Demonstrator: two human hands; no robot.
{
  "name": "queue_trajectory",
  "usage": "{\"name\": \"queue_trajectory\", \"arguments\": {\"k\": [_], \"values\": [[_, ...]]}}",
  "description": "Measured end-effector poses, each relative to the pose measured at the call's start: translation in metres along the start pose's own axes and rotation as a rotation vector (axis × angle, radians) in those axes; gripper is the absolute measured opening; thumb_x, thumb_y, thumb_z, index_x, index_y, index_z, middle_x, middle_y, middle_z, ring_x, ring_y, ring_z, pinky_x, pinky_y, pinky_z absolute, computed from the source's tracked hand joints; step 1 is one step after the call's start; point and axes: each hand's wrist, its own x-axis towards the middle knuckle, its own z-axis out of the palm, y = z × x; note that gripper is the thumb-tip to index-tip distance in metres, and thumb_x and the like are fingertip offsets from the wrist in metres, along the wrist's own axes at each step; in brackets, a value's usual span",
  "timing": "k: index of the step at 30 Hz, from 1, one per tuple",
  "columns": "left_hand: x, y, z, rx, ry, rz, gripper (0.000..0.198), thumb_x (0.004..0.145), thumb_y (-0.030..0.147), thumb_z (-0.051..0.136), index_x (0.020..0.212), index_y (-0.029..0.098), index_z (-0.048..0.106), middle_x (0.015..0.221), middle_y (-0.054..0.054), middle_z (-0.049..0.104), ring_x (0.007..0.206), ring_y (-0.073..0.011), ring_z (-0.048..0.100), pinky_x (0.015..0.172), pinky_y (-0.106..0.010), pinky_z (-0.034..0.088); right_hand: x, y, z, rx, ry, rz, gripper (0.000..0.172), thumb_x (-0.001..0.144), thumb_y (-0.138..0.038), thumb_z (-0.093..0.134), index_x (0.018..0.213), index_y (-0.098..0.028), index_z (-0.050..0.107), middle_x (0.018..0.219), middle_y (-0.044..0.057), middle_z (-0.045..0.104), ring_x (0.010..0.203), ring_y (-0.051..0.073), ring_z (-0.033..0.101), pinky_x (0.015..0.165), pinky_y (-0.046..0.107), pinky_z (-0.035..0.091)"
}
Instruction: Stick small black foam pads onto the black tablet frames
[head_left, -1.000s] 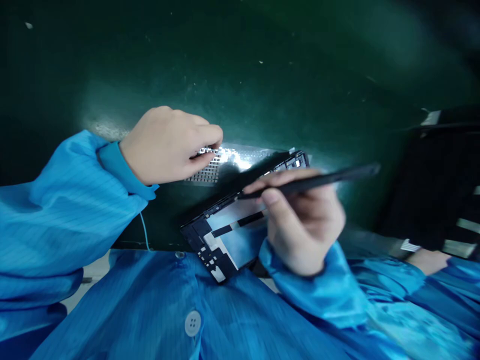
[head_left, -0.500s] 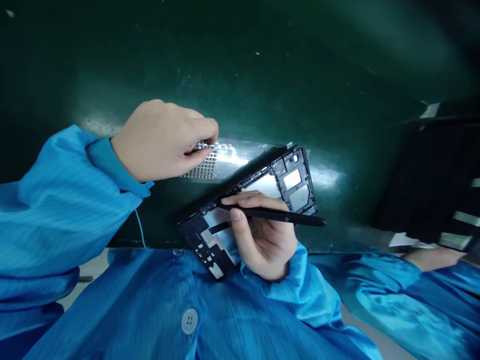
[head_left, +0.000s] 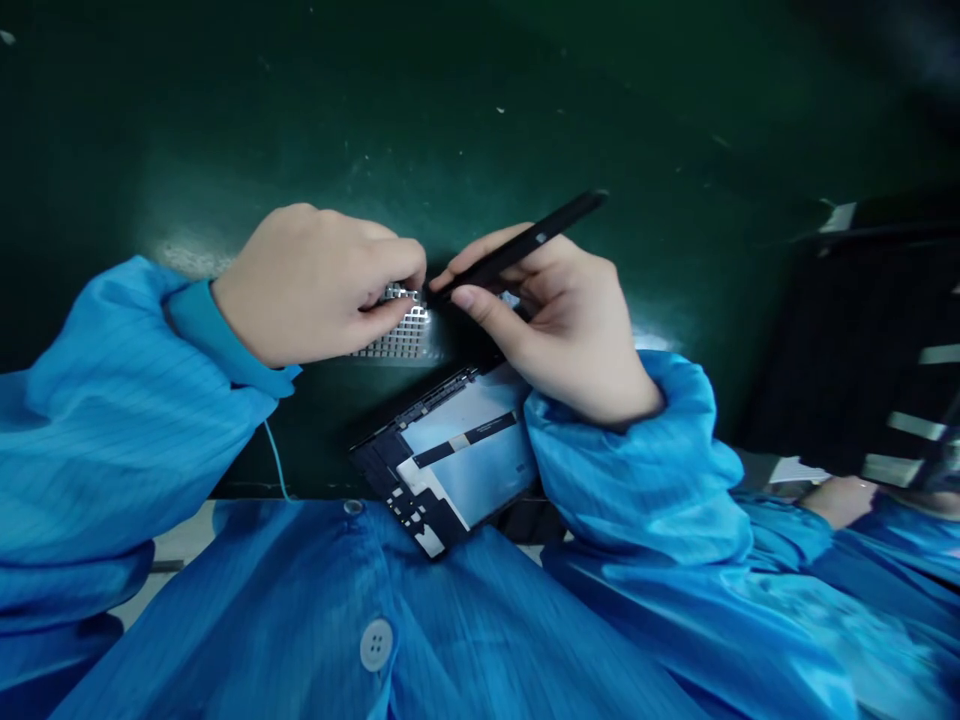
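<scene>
My left hand [head_left: 315, 285] rests on the green mat, fingers pinched on the edge of a silvery gridded sheet of small parts [head_left: 401, 335]. My right hand [head_left: 559, 320] grips black tweezers [head_left: 525, 240] like a pen, their tip down at the gridded sheet right beside my left fingertips. A dark phone frame [head_left: 450, 455] with pale panels and a black strip lies flat near the table's front edge, below both hands; my right sleeve covers its far end.
The dark green mat [head_left: 487, 120] stretches away behind the hands. Black trays [head_left: 885, 340] stand at the right. Another person's hand and blue sleeve [head_left: 847, 500] show at the lower right. My blue coat fills the bottom.
My right hand has lifted off the phone frame and moved up and left, bringing the tweezers' tip to the gridded sheet. The left hand has stayed put.
</scene>
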Motion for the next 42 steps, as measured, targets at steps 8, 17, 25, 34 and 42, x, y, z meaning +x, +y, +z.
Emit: {"name": "queue_trajectory", "arguments": {"k": [8, 17, 25, 34, 42], "values": [[-0.001, -0.002, 0.000, -0.051, 0.018, 0.010, 0.027, 0.103, 0.031, 0.060, 0.114, 0.028, 0.084, 0.083, -0.003, 0.077, 0.090, -0.0248, 0.078, 0.075, -0.035, 0.050, -0.004, 0.000, 0.006, 0.087, 0.023, 0.033, 0.035, 0.104, -0.060, 0.084, 0.119, -0.029, 0.079, 0.118, 0.005, 0.088, 0.114, 0.028, 0.086, 0.107, 0.046, 0.074], [-0.001, -0.001, 0.000, -0.020, 0.009, 0.014, 0.030, 0.104, 0.034, 0.058, 0.117, 0.029, 0.084, 0.088, -0.004, 0.080, 0.088, -0.0258, 0.077, 0.071, -0.037, 0.048, 0.002, -0.002, 0.004, 0.050, 0.029, 0.055, 0.027, 0.099, -0.053, 0.092, 0.107, -0.030, 0.081, 0.109, 0.005, 0.087, 0.107, 0.029, 0.086, 0.103, 0.047, 0.076], [-0.003, -0.005, 0.002, -0.068, 0.052, 0.032, 0.029, 0.105, 0.035, 0.057, 0.114, 0.030, 0.084, 0.082, -0.003, 0.076, 0.081, -0.0237, 0.074, 0.068, -0.038, 0.042, -0.066, -0.010, 0.013, 0.116, 0.549, 0.080, 0.010, 0.109, -0.034, 0.083, 0.118, -0.030, 0.081, 0.105, 0.002, 0.085, 0.098, 0.022, 0.087, 0.090, 0.040, 0.074], [-0.003, -0.006, -0.001, -0.038, 0.025, 0.032, 0.034, 0.109, 0.040, 0.052, 0.118, 0.028, 0.083, 0.080, -0.002, 0.074, 0.066, -0.0190, 0.058, 0.063, -0.037, 0.035, -0.088, 0.003, 0.034, 0.079, 0.644, 0.031, 0.012, 0.107, -0.031, 0.083, 0.119, -0.029, 0.080, 0.105, 0.005, 0.089, 0.094, 0.023, 0.088, 0.081, 0.039, 0.074], [-0.004, -0.009, 0.001, -0.048, 0.038, 0.024, 0.037, 0.108, 0.047, 0.050, 0.116, 0.032, 0.083, 0.081, -0.001, 0.076, 0.069, -0.0208, 0.063, 0.062, -0.039, 0.038, -0.091, -0.011, 0.016, -0.095, 0.486, 0.059, 0.013, 0.108, -0.027, 0.080, 0.121, -0.029, 0.082, 0.111, 0.005, 0.089, 0.101, 0.026, 0.087, 0.090, 0.046, 0.073]]}}
